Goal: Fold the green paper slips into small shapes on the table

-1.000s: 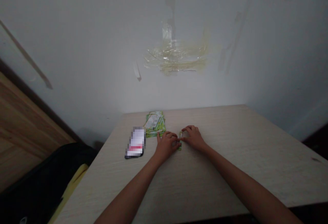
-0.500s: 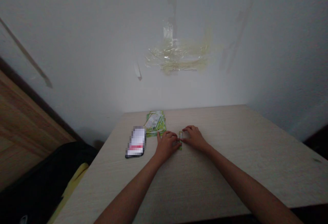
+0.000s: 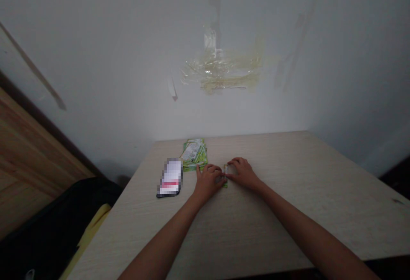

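My left hand [image 3: 209, 182] rests at the middle of the table with its fingertips pressed on a narrow green-and-white folded packet [image 3: 226, 184]. From the other side, the fingers of my right hand [image 3: 243, 173] close on the same packet, so it lies between both hands, low on the tabletop. Most of the packet is hidden by my fingers. Just beyond my left hand lies a loose stack of flat green printed packets [image 3: 194, 154], the top one with a white panel.
Left of my left hand a phone [image 3: 171, 178] lies on the pale wooden table [image 3: 275, 228], its screen blurred out. A wall with torn tape [image 3: 224, 73] stands behind the table. Dark and yellow cloth [image 3: 96, 220] lies by the left edge.
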Action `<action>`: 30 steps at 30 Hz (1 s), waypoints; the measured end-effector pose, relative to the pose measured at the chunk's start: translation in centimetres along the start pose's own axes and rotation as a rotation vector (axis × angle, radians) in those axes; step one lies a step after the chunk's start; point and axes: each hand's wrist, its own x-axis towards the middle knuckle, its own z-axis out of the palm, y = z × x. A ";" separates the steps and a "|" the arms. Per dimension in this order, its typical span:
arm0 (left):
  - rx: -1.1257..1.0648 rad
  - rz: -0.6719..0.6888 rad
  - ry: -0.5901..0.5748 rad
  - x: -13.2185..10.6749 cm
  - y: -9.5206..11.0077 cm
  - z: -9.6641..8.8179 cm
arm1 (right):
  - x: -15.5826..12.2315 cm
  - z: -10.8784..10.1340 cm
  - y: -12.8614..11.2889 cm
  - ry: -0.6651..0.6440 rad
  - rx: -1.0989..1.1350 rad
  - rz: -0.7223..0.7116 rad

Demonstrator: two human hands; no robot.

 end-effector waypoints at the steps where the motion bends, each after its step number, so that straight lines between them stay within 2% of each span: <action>1: 0.003 0.000 0.001 0.0 0.0 0.0 | 0.0 0.0 0.0 0.000 -0.004 -0.002; 17: 0.004 0.004 0.005 -0.1 0.3 -0.3 | -0.2 -0.1 0.0 -0.011 -0.023 -0.024; 30: -0.001 0.005 -0.042 -0.1 0.1 -0.6 | -0.4 -0.1 -0.3 -0.007 -0.032 -0.034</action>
